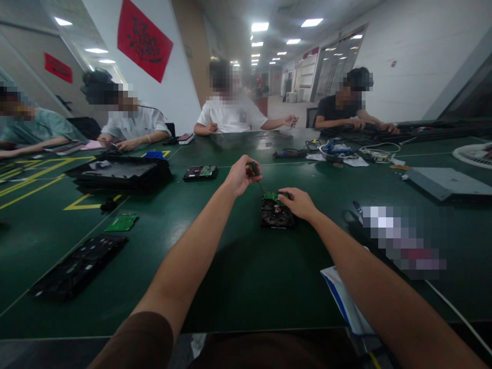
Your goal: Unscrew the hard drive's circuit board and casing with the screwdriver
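Green table (238,287), ceiling lights (260,27), red poster (145,41), fingers (289,192) on hard drive (277,218)

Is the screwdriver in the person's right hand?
No, the left hand holds the screwdriver, while the right hand has its fingers on the hard drive.

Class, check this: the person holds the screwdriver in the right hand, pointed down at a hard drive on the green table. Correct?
Not quite: the head view shows the screwdriver in the left hand, not the right hand. It is pointed down at a hard drive on the green table.
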Action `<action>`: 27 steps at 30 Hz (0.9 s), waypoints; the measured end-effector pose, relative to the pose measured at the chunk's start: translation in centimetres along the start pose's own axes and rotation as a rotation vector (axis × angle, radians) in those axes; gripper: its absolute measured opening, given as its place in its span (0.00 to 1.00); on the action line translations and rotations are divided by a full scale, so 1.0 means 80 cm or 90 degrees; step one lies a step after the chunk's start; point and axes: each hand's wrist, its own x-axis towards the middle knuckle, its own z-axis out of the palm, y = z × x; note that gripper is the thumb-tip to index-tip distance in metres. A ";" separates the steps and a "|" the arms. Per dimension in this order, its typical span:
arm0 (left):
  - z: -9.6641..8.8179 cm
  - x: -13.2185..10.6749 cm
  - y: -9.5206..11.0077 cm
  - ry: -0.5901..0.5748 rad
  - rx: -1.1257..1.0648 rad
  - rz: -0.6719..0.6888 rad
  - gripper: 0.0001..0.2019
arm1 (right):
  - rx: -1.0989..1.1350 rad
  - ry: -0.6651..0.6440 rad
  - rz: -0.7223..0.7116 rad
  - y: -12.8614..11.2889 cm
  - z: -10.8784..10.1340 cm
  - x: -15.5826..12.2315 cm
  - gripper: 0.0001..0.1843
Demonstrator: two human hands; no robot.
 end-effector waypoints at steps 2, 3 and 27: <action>0.000 -0.002 0.002 0.010 0.034 0.011 0.08 | 0.000 0.000 0.000 0.000 0.000 0.000 0.19; 0.000 -0.002 0.003 0.016 0.045 0.013 0.08 | 0.000 0.000 0.001 0.000 0.000 0.000 0.19; 0.003 -0.002 0.001 0.051 0.012 0.008 0.07 | -0.004 -0.013 0.001 0.000 -0.002 0.000 0.19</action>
